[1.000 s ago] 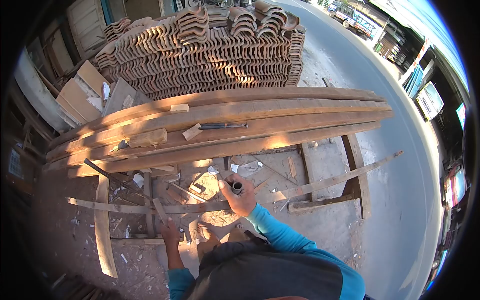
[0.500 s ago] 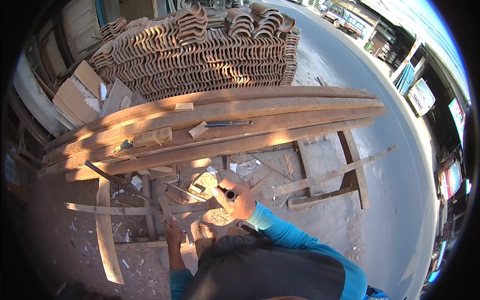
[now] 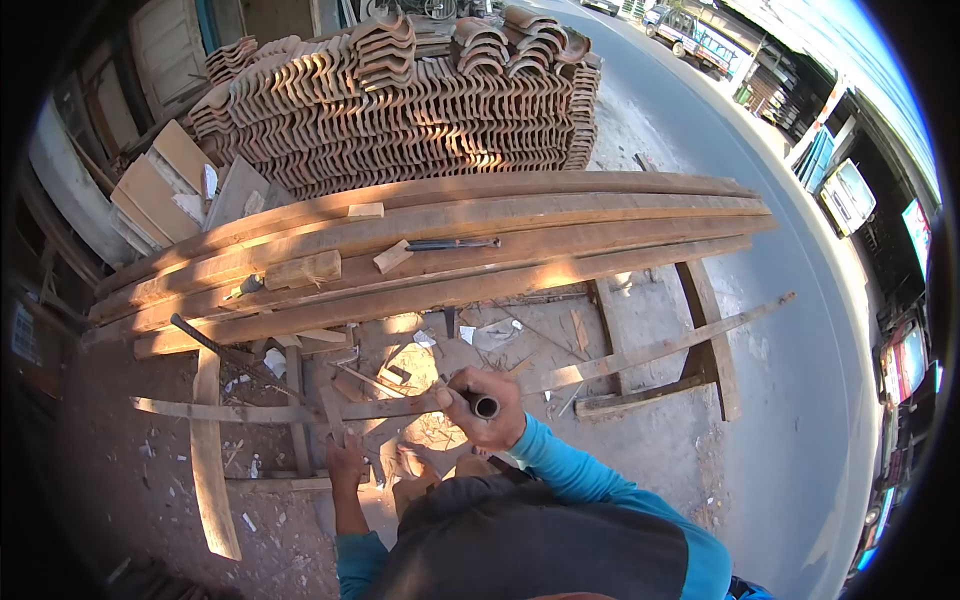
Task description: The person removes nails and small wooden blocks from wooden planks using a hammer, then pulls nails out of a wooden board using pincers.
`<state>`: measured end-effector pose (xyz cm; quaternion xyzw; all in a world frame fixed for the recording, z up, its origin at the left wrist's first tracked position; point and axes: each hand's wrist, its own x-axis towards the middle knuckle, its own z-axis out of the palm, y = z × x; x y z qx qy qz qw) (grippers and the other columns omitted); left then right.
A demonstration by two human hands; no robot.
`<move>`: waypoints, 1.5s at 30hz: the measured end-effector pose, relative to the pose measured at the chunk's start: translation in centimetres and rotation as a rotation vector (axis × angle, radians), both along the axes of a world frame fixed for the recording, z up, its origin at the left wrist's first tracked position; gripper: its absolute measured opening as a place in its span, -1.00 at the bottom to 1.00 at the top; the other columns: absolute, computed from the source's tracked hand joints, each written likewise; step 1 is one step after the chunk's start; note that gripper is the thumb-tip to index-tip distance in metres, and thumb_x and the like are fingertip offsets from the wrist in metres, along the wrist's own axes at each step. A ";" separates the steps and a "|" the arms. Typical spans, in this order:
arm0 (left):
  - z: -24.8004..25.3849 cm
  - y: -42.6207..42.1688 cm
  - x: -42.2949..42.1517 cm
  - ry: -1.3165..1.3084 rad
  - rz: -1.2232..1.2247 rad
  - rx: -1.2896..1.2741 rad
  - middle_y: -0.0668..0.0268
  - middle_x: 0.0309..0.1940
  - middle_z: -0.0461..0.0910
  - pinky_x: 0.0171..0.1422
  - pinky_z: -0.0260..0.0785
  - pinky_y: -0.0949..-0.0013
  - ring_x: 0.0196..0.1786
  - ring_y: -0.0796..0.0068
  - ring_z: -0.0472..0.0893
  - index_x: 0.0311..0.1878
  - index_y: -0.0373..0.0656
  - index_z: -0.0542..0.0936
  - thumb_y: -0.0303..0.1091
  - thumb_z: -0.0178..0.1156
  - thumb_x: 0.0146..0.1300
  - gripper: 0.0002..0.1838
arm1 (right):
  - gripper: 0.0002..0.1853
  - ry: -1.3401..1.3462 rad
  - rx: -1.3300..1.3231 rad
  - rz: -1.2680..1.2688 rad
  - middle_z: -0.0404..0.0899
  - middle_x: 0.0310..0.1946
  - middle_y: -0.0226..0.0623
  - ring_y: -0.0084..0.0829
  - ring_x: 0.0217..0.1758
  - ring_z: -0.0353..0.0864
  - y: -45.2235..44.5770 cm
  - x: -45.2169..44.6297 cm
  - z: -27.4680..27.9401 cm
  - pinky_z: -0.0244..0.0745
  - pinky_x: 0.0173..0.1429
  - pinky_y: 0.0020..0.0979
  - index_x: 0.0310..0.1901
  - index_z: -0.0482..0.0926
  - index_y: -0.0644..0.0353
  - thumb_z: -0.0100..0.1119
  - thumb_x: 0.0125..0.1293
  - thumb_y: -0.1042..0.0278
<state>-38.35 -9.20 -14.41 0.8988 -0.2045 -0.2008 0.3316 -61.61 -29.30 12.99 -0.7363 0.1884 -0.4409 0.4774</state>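
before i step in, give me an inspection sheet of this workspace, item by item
Surface: ground, with a long wooden strip across timber supports.
Job's things: the strip, a short wooden piece and a hollow-ended object.
Clutter: wood offcuts and pale scraps on the ground; a dark tool and small wood blocks on thick beams.
Hands: left hand grips the short piece; right hand grips the hollow-ended object.
Cables: nothing seen around the hands.
Surroundings: stacked roof tiles beyond the beams; road at picture right.

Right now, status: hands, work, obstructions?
Left grip on short wood piece. Right grip on hollow tube. Long wooden strip: middle hidden by right grip.
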 end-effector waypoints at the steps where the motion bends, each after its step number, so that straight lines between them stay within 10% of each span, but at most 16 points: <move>1: -0.8 -0.1 0.6 -0.017 0.011 0.019 -0.28 0.13 0.57 0.30 0.39 -0.06 0.19 -0.29 0.58 0.32 -0.41 0.41 -0.02 0.14 0.45 -0.37 | -0.81 -0.066 -0.017 0.007 0.39 -0.64 -0.29 -0.50 -0.63 0.26 -0.2 -0.1 0.6 0.23 -0.51 -0.35 -0.39 0.52 0.23 0.34 0.35 0.47; 8: 2.1 -1.0 1.1 0.374 0.128 0.088 -0.26 0.18 0.56 0.32 0.38 0.00 0.23 -0.22 0.58 0.37 -0.39 0.39 0.02 0.14 0.45 -0.33 | -0.75 0.126 0.053 -0.120 0.39 -0.57 -0.35 -0.51 -0.51 0.34 -2.6 -0.8 -5.4 0.25 -0.42 -0.34 -0.30 0.51 0.22 0.27 0.43 0.23; 14: 5.4 -1.7 -0.5 -0.087 -0.022 -0.067 -0.18 0.10 0.61 0.25 0.43 0.02 0.14 -0.12 0.65 0.32 -0.40 0.43 0.01 0.14 0.48 -0.37 | -0.72 0.070 0.140 -0.119 0.44 -0.57 -0.48 -0.62 -0.51 0.32 -1.5 -1.2 -3.7 0.23 -0.44 -0.42 -0.41 0.47 0.20 0.31 0.44 0.32; 19: 9.7 -3.0 -0.9 0.439 0.098 0.090 -0.10 0.06 0.64 0.22 0.43 0.05 0.08 -0.06 0.66 0.27 -0.41 0.47 0.00 0.13 0.48 -0.40 | -0.70 0.034 0.134 -0.136 0.43 -0.61 -0.44 -0.61 -0.55 0.34 -1.5 -0.9 -3.2 0.24 -0.46 -0.40 -0.44 0.48 0.20 0.33 0.42 0.31; 28: 11.2 -3.7 -1.6 -0.022 -0.015 -0.180 -0.13 0.17 0.60 0.34 0.37 0.09 0.24 -0.08 0.59 0.35 -0.41 0.41 -0.01 0.12 0.49 -0.36 | -0.72 0.168 0.128 -0.061 0.34 -0.65 -0.35 -0.61 -0.56 0.31 -2.2 -0.3 -2.5 0.21 -0.48 -0.38 -0.41 0.47 0.21 0.32 0.42 0.33; 45: -3.1 1.0 3.0 0.219 0.039 -0.087 -0.19 0.48 0.31 0.56 0.17 0.13 0.48 -0.05 0.37 0.54 -0.48 0.18 -0.08 -0.02 0.58 -0.29 | -0.81 0.048 0.129 -0.160 0.50 -0.56 -0.26 -0.51 -0.51 0.44 -4.1 -0.4 -4.2 0.35 -0.41 -0.33 -0.30 0.55 0.25 0.31 0.44 0.36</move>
